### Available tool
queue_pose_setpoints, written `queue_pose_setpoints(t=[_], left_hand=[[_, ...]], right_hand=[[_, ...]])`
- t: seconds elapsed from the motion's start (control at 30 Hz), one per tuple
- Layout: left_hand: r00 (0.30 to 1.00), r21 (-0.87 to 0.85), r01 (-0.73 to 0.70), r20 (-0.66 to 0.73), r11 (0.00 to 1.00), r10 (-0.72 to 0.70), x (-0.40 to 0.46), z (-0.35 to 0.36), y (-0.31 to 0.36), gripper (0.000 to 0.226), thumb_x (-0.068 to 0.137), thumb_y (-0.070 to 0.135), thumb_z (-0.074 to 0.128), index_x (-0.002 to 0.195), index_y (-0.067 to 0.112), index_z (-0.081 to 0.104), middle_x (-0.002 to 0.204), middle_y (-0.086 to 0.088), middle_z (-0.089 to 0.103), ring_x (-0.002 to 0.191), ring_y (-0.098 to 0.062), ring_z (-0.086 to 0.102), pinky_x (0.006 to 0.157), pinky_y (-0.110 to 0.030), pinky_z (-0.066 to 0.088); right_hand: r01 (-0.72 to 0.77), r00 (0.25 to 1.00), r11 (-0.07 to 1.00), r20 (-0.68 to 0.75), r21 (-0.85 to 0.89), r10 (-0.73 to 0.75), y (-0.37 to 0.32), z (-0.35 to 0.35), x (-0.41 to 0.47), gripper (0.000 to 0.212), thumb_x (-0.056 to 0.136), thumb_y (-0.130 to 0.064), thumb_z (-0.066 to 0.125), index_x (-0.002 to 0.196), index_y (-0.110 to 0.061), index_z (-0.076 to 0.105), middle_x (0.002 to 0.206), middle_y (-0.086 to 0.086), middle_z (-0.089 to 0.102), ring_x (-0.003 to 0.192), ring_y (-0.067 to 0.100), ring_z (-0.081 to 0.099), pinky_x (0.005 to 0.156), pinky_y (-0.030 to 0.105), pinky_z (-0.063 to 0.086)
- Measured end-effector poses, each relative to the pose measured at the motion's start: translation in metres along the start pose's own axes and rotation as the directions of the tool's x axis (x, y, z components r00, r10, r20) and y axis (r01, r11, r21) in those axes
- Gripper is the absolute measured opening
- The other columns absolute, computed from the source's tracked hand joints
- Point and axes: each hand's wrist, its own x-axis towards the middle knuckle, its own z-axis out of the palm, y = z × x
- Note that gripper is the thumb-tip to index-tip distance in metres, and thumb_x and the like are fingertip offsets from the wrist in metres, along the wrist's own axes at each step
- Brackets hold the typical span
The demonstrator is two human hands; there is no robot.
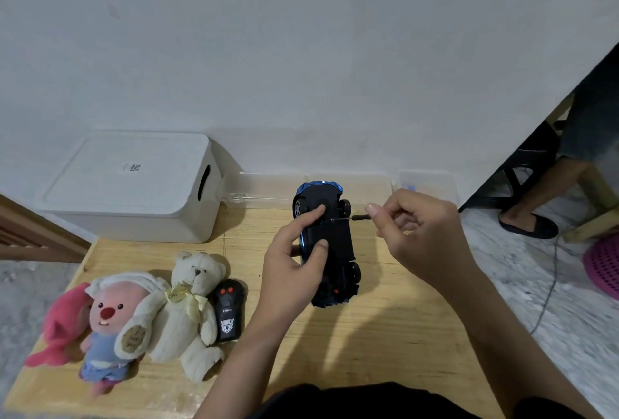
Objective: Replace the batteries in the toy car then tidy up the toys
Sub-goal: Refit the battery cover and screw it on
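Wooden table carries everything here, and the biggest thing on it is the white lidded storage box against the wall at the back left, the likely home for the toys later. In front of it lie three plush toys in a row: a cream teddy bear, a pink-faced beaver plush and a pink plush, all soft and light, easy to take anywhere by the body. Beside the bear rests the black remote control. The toy car, blue with a black underside, is held belly-up just above the table, near the back edge. It looks like light, rigid, smooth plastic, best gripped across its flanks, clear of the freely turning wheels. The left hand clasps it so, thumb and fingers pressed on the chassis. The right hand pinches a thin screwdriver, its tip set against the underside, probably at the battery-cover screw; it will slip if tilted.
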Motion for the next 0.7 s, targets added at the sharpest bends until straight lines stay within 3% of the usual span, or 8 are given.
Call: queue_pose_setpoints(t=[0.13,0.2,0.3,0.37,0.47,0.6,0.7], left_hand=[[1.0,-0.003,0.008,0.015,1.0,-0.008,-0.001,0.001,0.0,0.047,0.087,0.003,0.06,0.115,0.041,0.064,0.117,0.009,0.062,0.077,-0.01,0.057,0.071,-0.026,0.057],[1.0,0.006,-0.001,0.025,1.0,0.001,-0.002,0.001,0.0,0.047,0.087,0.003,0.06,0.114,0.042,0.064,0.116,0.01,0.063,0.077,-0.01,0.058,0.071,-0.025,0.056],[0.999,0.002,0.0,0.041,1.0,0.0,-0.003,0.003,0.001,0.047,0.087,0.003,0.06,0.114,0.042,0.064,0.115,0.011,0.063,0.075,-0.006,0.057,0.067,-0.022,0.054],[0.999,-0.018,0.002,0.046,1.0,-0.001,-0.004,0.003,0.003,0.047,0.087,0.002,0.06,0.114,0.04,0.065,0.115,0.01,0.064,0.071,-0.002,0.056,0.064,-0.018,0.052],[0.999,-0.031,-0.002,0.044,1.0,0.004,-0.004,0.003,0.004,0.047,0.088,0.001,0.06,0.114,0.039,0.065,0.113,0.01,0.064,0.07,-0.003,0.057,0.063,-0.018,0.052],[0.999,-0.04,-0.007,0.042,0.999,0.008,-0.005,0.003,0.006,0.046,0.087,0.0,0.059,0.115,0.036,0.065,0.113,0.01,0.065,0.068,0.0,0.058,0.063,-0.019,0.052],[0.999,-0.05,-0.004,0.048,0.999,0.006,-0.006,0.004,0.007,0.046,0.087,-0.001,0.059,0.115,0.035,0.066,0.113,0.008,0.065,0.068,-0.001,0.057,0.061,-0.016,0.051]], right_hand=[[0.006,0.999,0.999,-0.052,0.039,-0.004,-0.003,0.003,0.003,0.039,0.083,-0.018,0.065,0.049,-0.008,0.046,0.059,0.005,0.056,0.051,0.02,0.054,0.046,0.037,0.044],[-0.057,0.995,0.985,-0.069,0.16,0.069,-0.006,0.005,0.003,0.041,0.08,-0.011,0.067,0.047,-0.004,0.043,0.068,0.004,0.063,0.056,0.02,0.062,0.047,0.036,0.049],[-0.198,0.97,0.917,-0.065,0.347,0.234,-0.01,0.006,0.001,0.042,0.078,0.003,0.069,0.048,0.006,0.04,0.075,0.007,0.07,0.057,0.018,0.069,0.049,0.023,0.051],[-0.27,0.943,0.851,-0.058,0.451,0.329,-0.013,0.006,0.002,0.038,0.078,0.006,0.069,0.053,0.007,0.039,0.069,0.015,0.068,0.058,0.021,0.07,0.052,0.029,0.055],[-0.325,0.915,0.773,-0.027,0.544,0.403,-0.019,0.004,0.004,0.028,0.077,0.003,0.072,0.067,-0.002,0.045,0.064,0.024,0.062,0.06,0.025,0.071,0.056,0.032,0.058],[-0.345,0.919,0.744,0.042,0.572,0.393,-0.023,0.001,0.003,0.016,0.074,0.001,0.074,0.08,-0.004,0.06,0.07,0.012,0.07,0.063,0.024,0.072,0.064,0.029,0.059],[-0.332,0.929,0.743,0.066,0.582,0.363,-0.024,0.0,0.001,0.019,0.074,0.006,0.073,0.082,-0.01,0.067,0.076,0.01,0.072,0.069,0.024,0.072,0.068,0.025,0.057]])
